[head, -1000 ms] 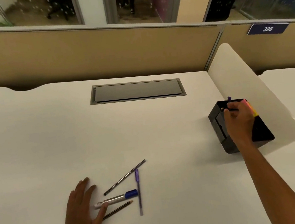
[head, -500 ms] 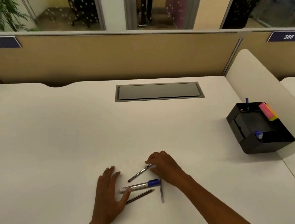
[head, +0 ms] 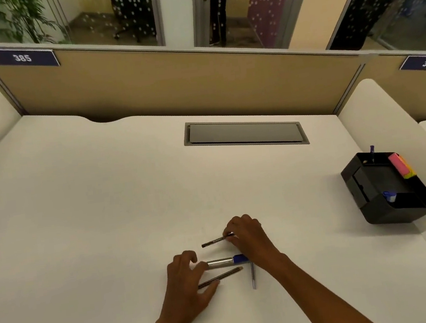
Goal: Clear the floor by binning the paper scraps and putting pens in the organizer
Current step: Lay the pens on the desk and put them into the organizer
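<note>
Head view, desk 385.

Item 1: right hand (head: 247,235). We see its fingers curled, pinching one end of a thin dark pen (head: 216,240); the pen's free end points left, and whether it is lifted off the white desk (head: 105,214) or resting on it we cannot tell.

Item 2: left hand (head: 185,285). Fingers loosely bent, thumb spread; the fingertips sit at the silver end of the marker (head: 227,261), and the thumb lies against the near end of a second thin dark pen (head: 220,277). We do not see it gripping either one.

Item 3: the marker, silver barrel with blue cap, lies flat between the two hands, cap end under the right wrist.

Item 4: a slim purple pen (head: 253,277), lying flat just right of the second dark pen, its far end hidden by the right forearm.

Item 5: black organizer (head: 379,210), well apart at the desk's right edge. In it we count a purple pen tip (head: 372,151) standing at the back corner, a blue-capped item (head: 389,196) in the front pocket, and pink and yellow sticky notes (head: 402,169) along the right side.

Item 6: grey cable hatch (head: 244,133), set into the desk toward the tan partition (head: 170,86).
</note>
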Demonstrator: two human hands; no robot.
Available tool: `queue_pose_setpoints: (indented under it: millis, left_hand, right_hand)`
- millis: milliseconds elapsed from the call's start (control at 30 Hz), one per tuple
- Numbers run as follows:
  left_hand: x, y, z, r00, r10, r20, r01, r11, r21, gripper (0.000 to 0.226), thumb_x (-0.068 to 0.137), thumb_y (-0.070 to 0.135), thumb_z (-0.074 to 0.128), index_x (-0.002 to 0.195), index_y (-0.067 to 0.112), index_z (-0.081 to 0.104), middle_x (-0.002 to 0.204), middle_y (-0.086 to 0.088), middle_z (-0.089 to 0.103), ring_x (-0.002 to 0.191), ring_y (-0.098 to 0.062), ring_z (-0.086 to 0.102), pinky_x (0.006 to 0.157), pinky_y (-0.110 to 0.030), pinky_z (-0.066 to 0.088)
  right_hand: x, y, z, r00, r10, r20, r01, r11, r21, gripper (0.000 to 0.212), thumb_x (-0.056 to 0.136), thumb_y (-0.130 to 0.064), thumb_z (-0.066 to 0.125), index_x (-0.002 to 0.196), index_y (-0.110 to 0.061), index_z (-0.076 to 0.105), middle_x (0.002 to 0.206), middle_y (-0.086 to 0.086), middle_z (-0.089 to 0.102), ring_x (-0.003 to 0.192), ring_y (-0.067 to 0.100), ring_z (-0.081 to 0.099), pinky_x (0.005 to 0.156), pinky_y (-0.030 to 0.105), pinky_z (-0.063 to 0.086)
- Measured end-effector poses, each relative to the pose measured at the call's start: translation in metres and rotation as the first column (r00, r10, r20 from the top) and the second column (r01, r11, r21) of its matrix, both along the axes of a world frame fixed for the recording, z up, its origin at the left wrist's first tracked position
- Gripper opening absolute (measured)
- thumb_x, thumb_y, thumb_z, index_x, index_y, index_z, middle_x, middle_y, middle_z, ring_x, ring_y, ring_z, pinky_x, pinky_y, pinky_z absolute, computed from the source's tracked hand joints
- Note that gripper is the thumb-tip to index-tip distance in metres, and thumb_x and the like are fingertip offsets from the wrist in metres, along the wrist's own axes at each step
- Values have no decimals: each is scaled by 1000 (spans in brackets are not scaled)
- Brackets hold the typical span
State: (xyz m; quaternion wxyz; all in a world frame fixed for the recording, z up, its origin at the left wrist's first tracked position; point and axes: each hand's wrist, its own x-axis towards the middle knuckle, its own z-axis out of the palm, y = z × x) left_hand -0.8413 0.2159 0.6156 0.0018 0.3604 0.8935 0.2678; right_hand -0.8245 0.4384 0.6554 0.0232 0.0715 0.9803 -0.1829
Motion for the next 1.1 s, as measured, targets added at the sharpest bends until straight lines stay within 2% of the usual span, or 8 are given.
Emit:
queue_pose_setpoints:
  millis: [200,300,400,533,667,800,933,1100]
  left_hand:
    - [13,4,-14,990,-104,-94,93,989,-118,23,78,55,58,80,33,64,88,8,53,83,-14,49,68,-29,38]
    - [15,12,-12,980,-141,-143,119,981,-150,21,83,40,54,71,27,65,78,7,57,77,-17,54,63,-30,37]
    - [15,15,-9,985,-145,-98,129,980,-153,19,81,34,50,67,26,61,75,9,57,76,-16,56,61,-28,38]
    - [19,16,0,975,-62,214,52,997,51,13,85,37,51,77,30,58,79,16,54,79,-2,48,66,-16,41]
    - [29,31,33,806,-93,584,-107,949,298,10,85,22,67,76,26,66,75,12,64,69,-10,56,62,-14,43]
    - [32,48,54,576,-125,808,-229,924,306,10,87,23,65,80,22,71,73,5,70,66,-8,63,59,-20,52]
    - [34,60,65,390,-220,894,-261,905,336,13,89,21,63,88,10,70,82,-7,74,77,-19,72,67,-37,61]
    - [40,73,67,363,-261,894,-188,920,345,10,88,15,65,86,6,67,82,-11,73,76,-28,72,68,-45,61]
  right_hand:
    - [37,-22,31,976,-178,-127,118,919,-377,7,90,-25,61,96,-27,65,95,-15,62,89,5,53,79,16,41]
    - [53,-29,45,893,-449,-22,319,668,-673,15,84,-15,69,95,-25,68,89,-10,68,78,5,60,68,11,46]
    - [69,-27,46,784,-611,113,469,462,-753,18,82,-16,71,93,-30,70,86,-5,72,76,8,64,66,15,50]
    - [95,-30,43,685,-700,201,534,295,-792,12,86,-18,68,91,-27,73,83,0,74,71,9,67,59,21,52]
    - [111,-44,40,615,-743,265,568,185,-802,12,87,-18,67,94,-24,73,83,-1,74,66,8,65,61,23,55]
    - [112,-60,42,589,-745,313,534,68,-843,12,87,-19,67,94,-23,76,85,1,76,72,15,68,64,26,55]
    - [112,-68,48,603,-741,296,481,41,-876,14,88,-17,65,98,-17,75,91,6,76,81,23,71,67,29,56]
    - [124,-63,51,546,-788,284,476,13,-879,14,88,-16,65,98,-14,74,91,7,76,82,24,72,69,32,58]
